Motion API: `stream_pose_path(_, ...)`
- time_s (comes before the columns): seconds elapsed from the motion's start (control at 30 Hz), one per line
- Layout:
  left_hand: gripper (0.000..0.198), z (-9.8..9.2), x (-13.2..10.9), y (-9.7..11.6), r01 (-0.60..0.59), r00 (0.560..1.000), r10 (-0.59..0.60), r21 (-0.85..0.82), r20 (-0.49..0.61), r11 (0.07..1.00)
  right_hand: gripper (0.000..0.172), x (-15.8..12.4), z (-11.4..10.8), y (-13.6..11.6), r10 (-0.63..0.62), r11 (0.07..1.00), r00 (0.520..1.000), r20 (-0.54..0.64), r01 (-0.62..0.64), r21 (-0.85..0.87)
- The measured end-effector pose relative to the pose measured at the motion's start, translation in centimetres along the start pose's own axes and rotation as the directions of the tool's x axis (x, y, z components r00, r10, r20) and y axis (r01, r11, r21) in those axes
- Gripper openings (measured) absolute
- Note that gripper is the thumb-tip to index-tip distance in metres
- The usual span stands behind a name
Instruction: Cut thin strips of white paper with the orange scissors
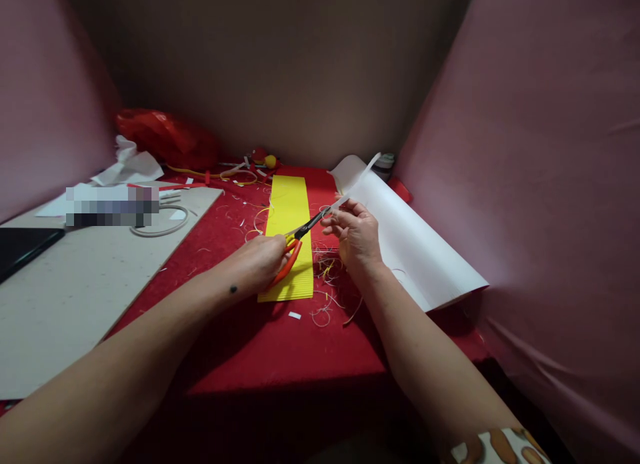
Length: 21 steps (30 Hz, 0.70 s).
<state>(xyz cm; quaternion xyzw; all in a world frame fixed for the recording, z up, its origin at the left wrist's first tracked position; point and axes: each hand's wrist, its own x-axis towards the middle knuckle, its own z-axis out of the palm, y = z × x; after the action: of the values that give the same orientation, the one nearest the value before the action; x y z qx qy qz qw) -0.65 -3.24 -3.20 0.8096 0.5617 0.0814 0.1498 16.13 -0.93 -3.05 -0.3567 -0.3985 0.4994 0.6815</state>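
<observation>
My left hand (270, 257) is closed round the orange and yellow handles of a pair of scissors (295, 247). Their dark blades point up and right, toward the fingers of my right hand (357, 231). Between those fingers I pinch a narrow white paper strip (363, 179), which rises to the upper right. The blade tips lie at the strip's lower end; whether they touch it I cannot tell. Below the scissors lies a yellow corrugated sheet (289, 207), beside a red corrugated sheet (320, 187) partly hidden by my right hand.
A large curled white sheet (415, 244) lies at the right. Thin paper trimmings (327, 271) litter the red cloth (280, 357). At the left are a pale board (75, 297) and a dark flat object (25, 247). A red plastic bag (167, 137) stands at the back.
</observation>
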Motion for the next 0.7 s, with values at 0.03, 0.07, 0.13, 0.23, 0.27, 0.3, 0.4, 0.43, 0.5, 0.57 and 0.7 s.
stream_pose_path(0.03, 0.027, -0.2, -0.1, 0.2, 0.002, 1.000, -0.003, 0.050, 0.011, 0.999, 0.019, 0.1, -0.1, -0.1, -0.011, 1.000, 1.000, -0.007, 0.011, -0.011)
stream_pose_path(0.07, 0.027, -0.4, -0.1, 0.4, 0.010, 1.000, -0.012, 0.097, 0.022, 0.995, 0.019, 0.1, -0.1, -0.1, -0.019, 1.000, 1.000, -0.008, 0.019, -0.021)
stream_pose_path(0.13, 0.029, -0.6, -0.3, 0.7, 0.025, 0.999, -0.031, 0.137, 0.042, 0.990, 0.021, 0.2, -0.2, -0.1, -0.018, 0.999, 1.000, 0.000, 0.018, -0.030)
stream_pose_path(0.23, 0.032, -0.7, -0.3, 0.9, 0.032, 0.998, -0.041, 0.142, 0.057, 0.989, 0.024, 0.3, -0.3, 0.1, -0.010, 1.000, 1.000, 0.014, 0.010, -0.010)
stream_pose_path(0.27, 0.032, -0.7, -0.3, 0.9, 0.027, 0.998, -0.036, 0.153, 0.052, 0.988, 0.025, 0.4, -0.3, 0.1, -0.008, 1.000, 1.000, 0.021, 0.008, -0.003)
stream_pose_path(0.3, 0.033, -0.6, -0.3, 0.9, 0.028, 0.998, -0.036, 0.165, 0.043, 0.986, 0.027, 0.4, -0.3, 0.2, -0.007, 1.000, 1.000, 0.027, 0.006, 0.003)
stream_pose_path(0.4, 0.037, -0.3, -0.3, 0.8, 0.039, 0.998, -0.045, 0.172, 0.032, 0.984, 0.029, 0.3, -0.2, 0.2, 0.006, 1.000, 0.999, 0.038, -0.006, 0.006)
stream_pose_path(0.43, 0.038, -0.2, -0.2, 0.7, 0.058, 0.998, -0.063, 0.149, 0.028, 0.987, 0.029, 0.2, -0.1, 0.2, 0.012, 1.000, 0.999, 0.042, -0.012, 0.006)
stream_pose_path(0.5, 0.039, 0.0, -0.2, 0.6, 0.093, 0.995, -0.095, 0.086, 0.024, 0.992, 0.030, 0.1, 0.1, 0.2, 0.024, 1.000, 0.998, 0.054, -0.024, 0.007)
stream_pose_path(0.57, 0.036, 0.1, -0.2, 0.5, 0.124, 0.992, -0.124, 0.039, 0.012, 0.992, 0.030, 0.0, 0.2, 0.1, 0.030, 0.999, 0.997, 0.067, -0.031, 0.007)
stream_pose_path(0.7, 0.030, 0.4, 0.0, 0.2, 0.158, 0.987, -0.158, 0.017, -0.010, 0.987, 0.030, -0.1, 0.3, 0.1, 0.025, 0.999, 0.997, 0.078, -0.027, 0.018)
